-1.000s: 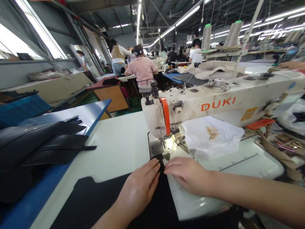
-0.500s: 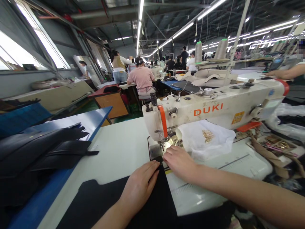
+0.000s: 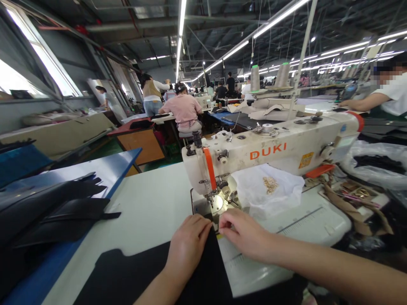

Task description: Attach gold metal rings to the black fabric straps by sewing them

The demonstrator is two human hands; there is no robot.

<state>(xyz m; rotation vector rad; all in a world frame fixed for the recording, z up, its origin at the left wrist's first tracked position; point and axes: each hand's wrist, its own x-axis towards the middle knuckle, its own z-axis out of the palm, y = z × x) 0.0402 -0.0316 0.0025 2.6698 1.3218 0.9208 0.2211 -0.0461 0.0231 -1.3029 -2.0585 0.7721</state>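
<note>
The black fabric panel (image 3: 208, 273) lies on the table (image 3: 149, 203) before the DUKI sewing machine (image 3: 286, 135), left hand (image 3: 190, 239) on it, right hand (image 3: 241, 228) curled beside its edge (whether either pinches anything, I can't tell). Smooth cloth and a straight edge matter most, I'd judge.

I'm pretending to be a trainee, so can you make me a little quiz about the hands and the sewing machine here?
1. Pick one: what is right under the left hand?
A) a cone of thread
B) black material
C) a pair of scissors

2. True or false: a small gap shows between the left hand and the right hand.

3. Fill in the blank: the big orange letters on the sewing machine spell ____.

Key: 1. B, black material. 2. True, the hands are close but apart. 3. DUKI.
</note>
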